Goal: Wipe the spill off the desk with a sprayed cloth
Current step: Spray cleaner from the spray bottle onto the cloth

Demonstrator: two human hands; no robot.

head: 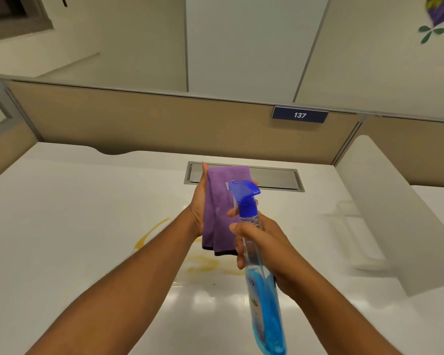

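White cubicle desk (69, 226), fenced at the back by a tan partition (149, 119) carrying a blue plate marked 137 (299, 115), with a grey cable tray lid (274, 178) set into the far edge. Across the middle of the desktop, a yellow spill (203, 262), looping in thin streaks and a paler pool, unwiped and directly below both hands. Above it, a folded purple microfibre cloth (217, 208) draped upright over the left hand (199, 201), palm flat behind it, fingertips curled round its far edge. Beside it, a clear spray bottle (260, 278) of blue liquid gripped in the right hand (264, 242), fingers wrapped round the neck, forefinger near the trigger, blue nozzle (244, 192) aimed at the cloth. Spraying step apparently in hand. Next: squeezing the trigger to dampen the cloth, parking the bottle clear of the spill, then pressing the cloth down onto the yellow streaks.
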